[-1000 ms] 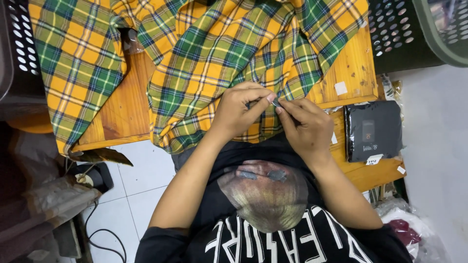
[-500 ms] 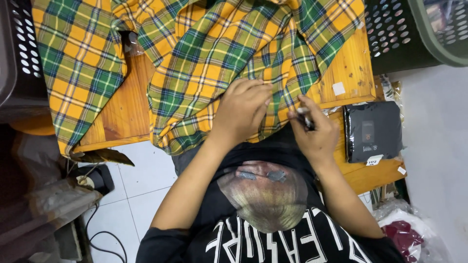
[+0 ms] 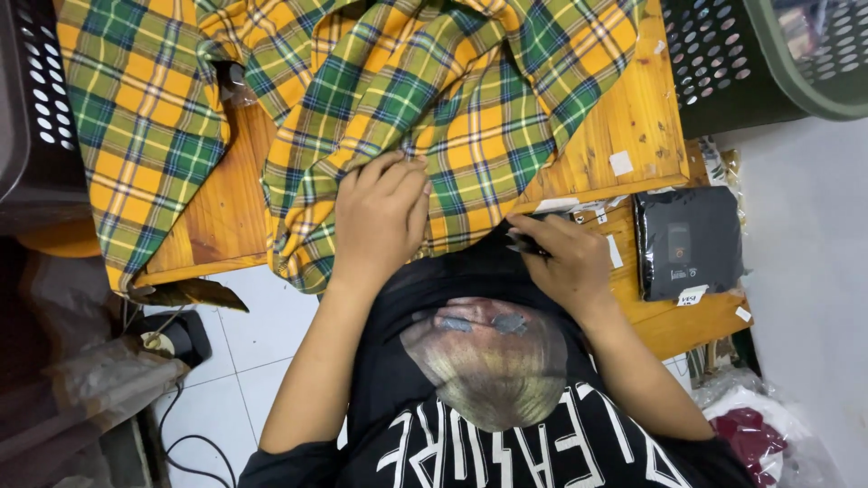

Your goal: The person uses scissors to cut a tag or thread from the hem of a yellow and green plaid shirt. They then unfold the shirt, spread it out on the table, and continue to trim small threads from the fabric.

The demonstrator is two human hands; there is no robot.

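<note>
A plaid cloth (image 3: pixel 434 99) in yellow, green and orange lies bunched over a wooden table (image 3: pixel 646 136). My left hand (image 3: pixel 380 217) lies palm down on the cloth's near edge, fingers curled into the fabric and holding it down. My right hand (image 3: pixel 565 262) is off the cloth, at the table's near edge beside my black shirt. It pinches a small dark tool (image 3: pixel 527 242), which is too small to identify. Part of the cloth hangs over the table's left side (image 3: pixel 136 154).
A flat black packet (image 3: pixel 687 239) lies on a lower wooden shelf to the right. A green perforated basket (image 3: pixel 796 72) stands at top right and a dark one (image 3: pixel 36 108) at left. Cables and a black device (image 3: pixel 181 336) lie on the white tiled floor. Plastic bags (image 3: pixel 768 425) sit at bottom right.
Both hands were together on the cloth's edge. My right hand has since drawn back to the right and toward me with the small dark tool. My left hand stays on the cloth.
</note>
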